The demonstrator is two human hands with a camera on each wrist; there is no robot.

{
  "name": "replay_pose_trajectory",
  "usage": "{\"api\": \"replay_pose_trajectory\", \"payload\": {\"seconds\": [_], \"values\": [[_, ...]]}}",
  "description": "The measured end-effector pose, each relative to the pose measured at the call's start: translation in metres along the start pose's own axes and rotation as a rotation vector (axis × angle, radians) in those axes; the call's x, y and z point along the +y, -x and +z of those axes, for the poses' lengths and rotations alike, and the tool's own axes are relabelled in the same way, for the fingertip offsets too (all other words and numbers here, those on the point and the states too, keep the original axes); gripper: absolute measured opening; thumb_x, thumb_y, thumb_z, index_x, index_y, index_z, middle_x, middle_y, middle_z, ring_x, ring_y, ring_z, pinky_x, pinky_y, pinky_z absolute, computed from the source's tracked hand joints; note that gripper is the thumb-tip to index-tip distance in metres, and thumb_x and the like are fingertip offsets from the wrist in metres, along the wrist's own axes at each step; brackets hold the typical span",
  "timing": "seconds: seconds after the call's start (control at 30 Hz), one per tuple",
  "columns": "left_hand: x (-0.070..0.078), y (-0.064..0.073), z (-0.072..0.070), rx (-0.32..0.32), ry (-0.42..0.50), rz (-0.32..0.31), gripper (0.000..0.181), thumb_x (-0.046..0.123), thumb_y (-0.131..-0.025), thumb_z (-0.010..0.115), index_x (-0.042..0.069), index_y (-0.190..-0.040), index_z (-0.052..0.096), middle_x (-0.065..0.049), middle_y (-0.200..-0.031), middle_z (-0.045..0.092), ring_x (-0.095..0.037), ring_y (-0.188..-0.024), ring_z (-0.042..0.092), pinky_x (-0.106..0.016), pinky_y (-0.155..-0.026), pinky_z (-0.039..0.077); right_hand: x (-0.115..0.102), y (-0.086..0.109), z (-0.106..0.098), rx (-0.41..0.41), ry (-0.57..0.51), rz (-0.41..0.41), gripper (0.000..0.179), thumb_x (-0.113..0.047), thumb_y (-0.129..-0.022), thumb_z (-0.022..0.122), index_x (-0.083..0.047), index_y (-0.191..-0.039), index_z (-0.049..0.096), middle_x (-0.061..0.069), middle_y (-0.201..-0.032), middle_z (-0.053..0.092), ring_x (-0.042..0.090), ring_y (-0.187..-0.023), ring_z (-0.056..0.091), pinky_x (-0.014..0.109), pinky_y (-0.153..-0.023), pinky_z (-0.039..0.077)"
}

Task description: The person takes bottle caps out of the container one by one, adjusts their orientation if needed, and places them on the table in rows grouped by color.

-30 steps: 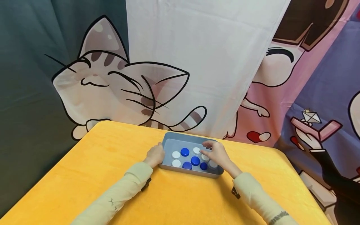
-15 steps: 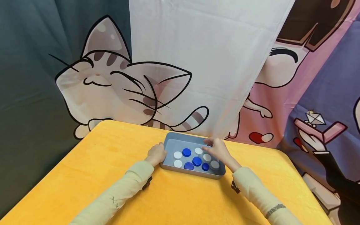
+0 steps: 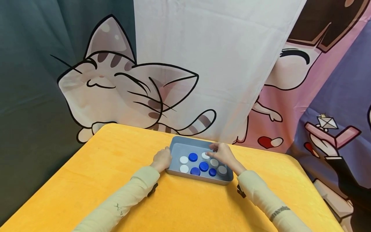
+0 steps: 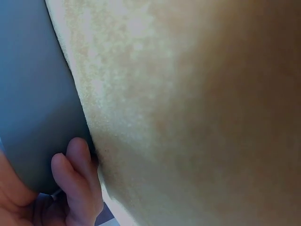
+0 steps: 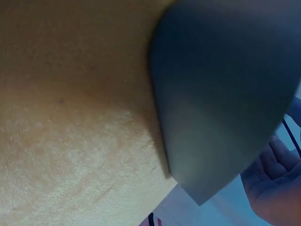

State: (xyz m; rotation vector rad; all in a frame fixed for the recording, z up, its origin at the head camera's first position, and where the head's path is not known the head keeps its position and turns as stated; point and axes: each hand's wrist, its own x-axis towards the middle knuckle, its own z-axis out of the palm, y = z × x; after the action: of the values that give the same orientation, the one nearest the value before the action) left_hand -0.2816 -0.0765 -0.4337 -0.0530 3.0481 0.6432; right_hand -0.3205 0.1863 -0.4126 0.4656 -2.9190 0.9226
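A shallow grey-blue tray [image 3: 185,146] on the table holds several round bottle caps, some white, some blue. At the tray's left end my left hand [image 3: 162,159] grips the wall; in the left wrist view its fingers [image 4: 77,176] lie against the tray's outer side. Over the right part of the tray is my right hand [image 3: 223,154], fingers bent loosely with a gap to the thumb. The thumb tip overlaps a white cap [image 3: 204,157] near the back. A blue cap [image 3: 193,157] lies left of that one, and another blue cap [image 3: 204,166] lies in front.
A yellow cloth [image 3: 121,145] covers the table. Close behind the table hangs a printed curtain [image 3: 226,64] with a cartoon cat and figures. The right wrist view mostly shows the tray's outer wall [image 5: 221,103] beside the cloth.
My right hand has lifted slightly off the white cap, then come back down with its thumb over it. My left hand keeps its grip on the tray. The head view has shifted a little.
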Motion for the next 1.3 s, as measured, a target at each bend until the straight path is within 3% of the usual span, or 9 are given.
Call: {"api": "replay_pose_trajectory", "payload": {"seconds": [0.67, 1.3], "values": [[0.002, 0.001, -0.002, -0.023, 0.026, -0.003, 0.026, 0.011, -0.097, 0.050, -0.007, -0.116, 0.051, -0.020, -0.089, 0.063, -0.030, -0.081, 0.065, -0.042, -0.068, 0.053, 0.010, -0.005, 0.011, -0.083, 0.059, 0.042, 0.043, -0.031, -0.074, 0.082, -0.002, -0.104, 0.071, 0.009, -0.095, 0.072, 0.015, -0.080, 0.064, 0.034, -0.078, 0.055], [0.002, 0.001, -0.001, -0.043, 0.043, -0.027, 0.034, 0.010, -0.097, 0.049, -0.008, -0.126, 0.047, -0.022, -0.096, 0.064, -0.031, -0.087, 0.065, -0.043, -0.074, 0.054, 0.011, -0.008, 0.020, -0.087, 0.056, 0.058, 0.040, -0.027, -0.072, 0.084, -0.003, -0.101, 0.072, 0.008, -0.092, 0.072, 0.014, -0.076, 0.061, 0.033, -0.075, 0.056]]}}
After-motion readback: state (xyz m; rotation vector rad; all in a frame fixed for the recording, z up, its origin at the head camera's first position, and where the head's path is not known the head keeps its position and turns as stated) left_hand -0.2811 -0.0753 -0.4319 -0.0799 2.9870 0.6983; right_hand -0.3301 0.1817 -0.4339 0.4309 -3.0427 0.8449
